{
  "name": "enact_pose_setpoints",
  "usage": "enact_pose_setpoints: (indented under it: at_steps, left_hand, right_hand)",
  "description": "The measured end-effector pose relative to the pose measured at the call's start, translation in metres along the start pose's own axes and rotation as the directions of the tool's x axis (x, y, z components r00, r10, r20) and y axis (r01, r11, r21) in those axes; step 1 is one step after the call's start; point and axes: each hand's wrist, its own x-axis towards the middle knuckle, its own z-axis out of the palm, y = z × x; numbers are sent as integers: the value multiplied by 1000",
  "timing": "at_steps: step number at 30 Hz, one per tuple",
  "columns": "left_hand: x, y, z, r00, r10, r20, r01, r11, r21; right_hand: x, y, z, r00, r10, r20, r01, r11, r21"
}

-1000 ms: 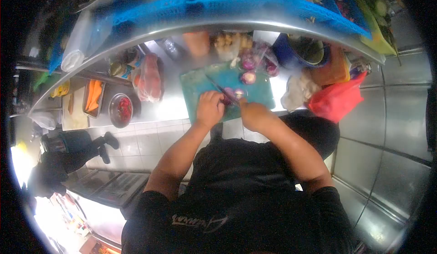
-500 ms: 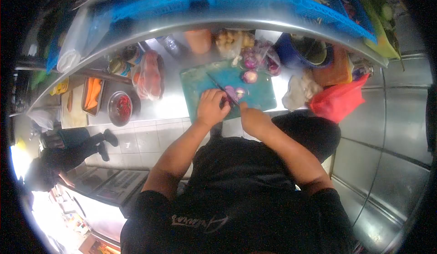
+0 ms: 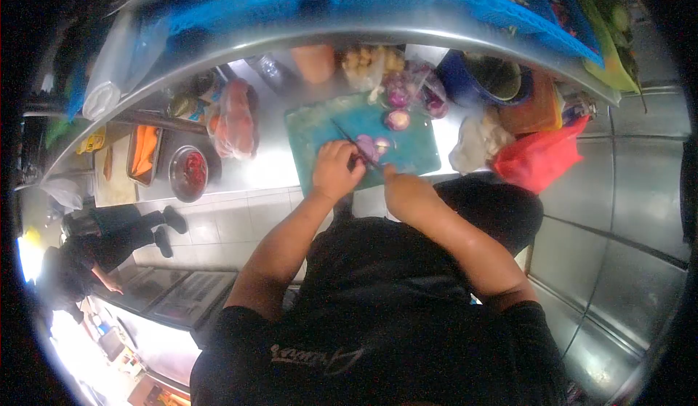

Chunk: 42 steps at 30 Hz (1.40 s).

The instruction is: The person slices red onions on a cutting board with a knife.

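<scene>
On the teal cutting board (image 3: 313, 126), my left hand (image 3: 336, 172) curls its fingers down over a piece of red onion that is mostly hidden beneath them. My right hand (image 3: 408, 193) is closed around a knife's handle at the board's near edge. The dark knife blade (image 3: 346, 134) runs diagonally away to the upper left, close beside my left fingertips. Cut red onion pieces (image 3: 366, 145) lie just right of the blade. Farther back on the board rests a larger red onion (image 3: 397, 120) with a pale face showing.
Bagged red onions (image 3: 400, 93) and a bag of yellowish produce (image 3: 371, 66) stand behind the board. Left are bagged tomato-like produce (image 3: 236, 126), a metal bowl (image 3: 179, 186) with red pieces and a carrot tray (image 3: 145, 148). A red bag (image 3: 538, 160) lies right. Another person (image 3: 73, 268) is far left.
My hands and the knife stay in nearly the same place, the blade still beside my left fingers. At far left, the other person's arm has reached lower and farther right. The view has shifted slightly.
</scene>
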Motion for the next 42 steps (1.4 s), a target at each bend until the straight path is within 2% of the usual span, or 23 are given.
enact_pose_setpoints:
  at_steps: [1, 4, 10, 13, 16, 18, 22, 25, 28, 31, 38, 41, 42]
  left_hand:
    - [1, 0, 0, 1000, 6, -12, -6, 1000, 0]
    - [3, 1, -1, 1000, 15, -7, -15, 1000, 3]
    - [6, 4, -4, 1000, 16, 4, -16, 999, 28]
    - [8, 7, -5, 999, 26, 20, -27, 998, 50]
    - [11, 10, -8, 997, 37, 63, -40, 998, 48]
    - [12, 10, -9, 995, 47, 83, -50, 998, 42]
    - [10, 5, -8, 990, 81, 116, -86, 996, 35]
    - [9, 6, -11, 984, 66, 165, -72, 997, 30]
    - [6, 1, -7, 984, 49, 173, -53, 998, 19]
    - [4, 1, -8, 985, 39, 165, -41, 999, 6]
    - [-2, -4, -9, 980, 126, 154, -132, 991, 25]
    - [-7, -13, -4, 978, 76, 195, -76, 997, -10]
    - [-8, -15, -5, 986, 14, 165, -15, 1000, 5]
  right_hand:
    - [-1, -2, -1, 1000, 1, 9, -1, 1000, -9]
    - [16, 10, 35, 986, -36, -165, 25, 997, -68]
    - [50, 36, 72, 984, -67, -165, 68, 998, 3]
    - [57, 50, 72, 970, -122, -209, 149, 982, 117]
    - [62, 60, 65, 980, -155, -128, 180, 959, 218]
    - [61, 64, 62, 974, -182, -137, 210, 950, 230]
    - [63, 66, 67, 945, -219, -243, 279, 928, 246]
    - [52, 55, 60, 962, -153, -225, 204, 953, 224]
    - [51, 48, 67, 972, -93, -216, 121, 985, 121]
    - [47, 43, 62, 978, -89, -189, 106, 991, 81]
    - [50, 46, 61, 951, -89, -298, 105, 994, 37]
    - [61, 55, 71, 946, -64, -317, 92, 993, 74]
    - [63, 56, 73, 943, -73, -324, 103, 992, 75]
